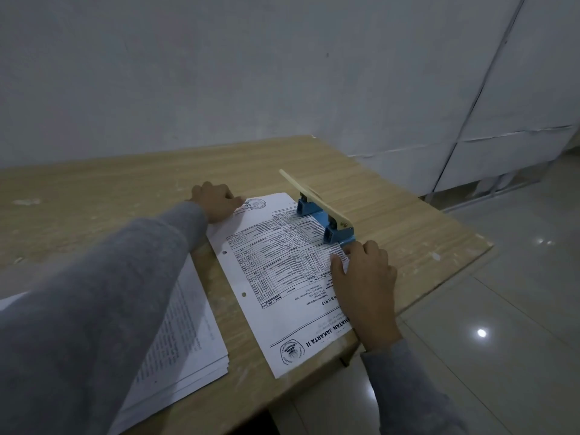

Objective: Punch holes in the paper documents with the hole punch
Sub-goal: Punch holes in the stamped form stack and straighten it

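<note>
A printed sheet (282, 277) lies on the wooden table (125, 189), with two punched holes along its left edge. Its right edge sits inside a blue hole punch (326, 221) whose pale yellow lever is raised. My left hand (216, 200) rests on the sheet's far corner, fingers curled loosely on the paper. My right hand (364, 271) lies on the sheet's right side just in front of the punch, its fingertips touching the paper and the punch's base.
A stack of printed papers (188, 340) lies at the near left, partly under my grey left sleeve. The table's right edge (455, 277) drops to a glossy tiled floor. A white wall stands behind the table.
</note>
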